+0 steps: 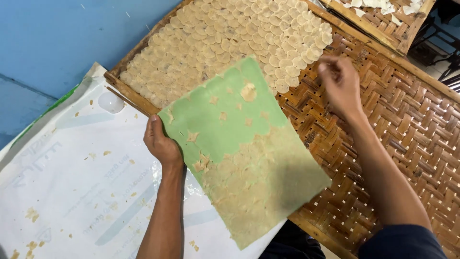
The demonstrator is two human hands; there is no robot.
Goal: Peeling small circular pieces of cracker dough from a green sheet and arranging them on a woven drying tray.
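At the far left a white plastic sheet point(72, 182), speckled with pale crumbs, is spread over a blue floor point(52, 38), and the edge of a green board point(225, 120) is gripped by the left hand point(162, 144), the thumb laid on top and the fingers closed underneath. The board is held tilted across the near rail of a woven bamboo tray point(407, 120); its upper half has been stripped to bare green with only scraps left, while its lower half is covered with thin beige discs point(258, 177). Beyond it, the far part of the tray is packed with overlapping rows of round crackers point(230, 43). To the right, the right hand point(341, 86) is raised over the end of those rows, fingers curled inward; it is blurred, so whether a disc is pinched cannot be told. The step in hand is judged to be the transfer of discs from board to tray, roughly half done; the next move would call for another disc to be peeled cleanly and laid overlapping the last row. A second tray point(383, 21) is cut off at the top right, and a dark blue sleeve point(402, 242) is cropped below.
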